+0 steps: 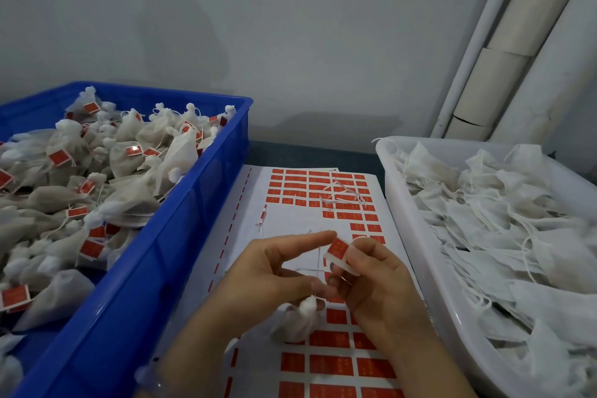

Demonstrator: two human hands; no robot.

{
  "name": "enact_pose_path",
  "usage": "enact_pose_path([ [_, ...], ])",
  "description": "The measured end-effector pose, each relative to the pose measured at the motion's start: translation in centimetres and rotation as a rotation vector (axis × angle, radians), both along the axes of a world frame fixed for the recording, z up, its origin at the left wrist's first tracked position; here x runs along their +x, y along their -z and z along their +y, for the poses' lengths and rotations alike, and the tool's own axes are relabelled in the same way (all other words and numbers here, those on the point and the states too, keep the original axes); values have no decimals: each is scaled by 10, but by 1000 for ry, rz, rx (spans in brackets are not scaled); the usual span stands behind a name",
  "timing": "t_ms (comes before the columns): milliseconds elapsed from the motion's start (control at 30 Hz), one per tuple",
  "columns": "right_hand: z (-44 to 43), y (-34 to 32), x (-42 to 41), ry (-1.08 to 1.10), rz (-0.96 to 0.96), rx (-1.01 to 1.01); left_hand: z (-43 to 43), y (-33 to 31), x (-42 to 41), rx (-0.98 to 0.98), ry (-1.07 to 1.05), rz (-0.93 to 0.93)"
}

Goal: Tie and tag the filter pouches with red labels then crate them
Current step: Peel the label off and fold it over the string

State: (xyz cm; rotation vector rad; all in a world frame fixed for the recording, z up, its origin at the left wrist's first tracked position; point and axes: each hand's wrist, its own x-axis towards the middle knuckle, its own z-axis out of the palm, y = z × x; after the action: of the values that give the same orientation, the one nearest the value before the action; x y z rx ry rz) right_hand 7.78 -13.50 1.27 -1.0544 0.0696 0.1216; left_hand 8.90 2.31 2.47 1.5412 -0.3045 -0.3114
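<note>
Hands are meeting low in the frame, over the label sheet [290, 220]. Right hand [378, 287] is pinching a red label [337, 249] between thumb and forefinger, with the other fingers curling loosely beneath. Left hand [274, 268] is pinching the thin string [318, 260] close above the gathered neck of a filter pouch [295, 321], and its index finger is extending straight toward the label at 1 o'clock. The pouch is hanging at 6 o'clock below both hands, partly covering red labels on the sheet. A blue crate [145, 268] is sitting at 9 o'clock, holding tagged pouches [129, 152] in a heap. A white tray [392, 178] is sitting at 3 o'clock, holding untagged pouches [484, 203]. Loose string scraps [342, 194] are lying on the sheet at 12 o'clock.
</note>
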Motion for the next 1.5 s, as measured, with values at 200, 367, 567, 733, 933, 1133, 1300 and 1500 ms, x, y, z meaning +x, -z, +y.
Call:
enact_pose_path([
  [200,1,2,0,18,-85,-397,0,2,-1,-15,65,-13],
  [367,-2,1,-2,-18,-194,-493,1,2,0,18,125,-1],
  [567,-3,-1,-3,29,-225,-575,2,2,1,12,139,0],
  [733,-1,-2,-5,59,-234,-640,1,4,1,-8,133,0],
  [933,1,-3,-5,66,-248,-693,1,3,1,-13,165,-11],
  [1133,2,-2,-5,90,-258,-702,1,5,2,-17,163,-23],
  [1300,3,-1,-5,132,-264,-716,1,5,2,-17,152,-24],
  [1500,5,-1,-4,134,-222,-725,1,5,1,-11,130,-32],
])
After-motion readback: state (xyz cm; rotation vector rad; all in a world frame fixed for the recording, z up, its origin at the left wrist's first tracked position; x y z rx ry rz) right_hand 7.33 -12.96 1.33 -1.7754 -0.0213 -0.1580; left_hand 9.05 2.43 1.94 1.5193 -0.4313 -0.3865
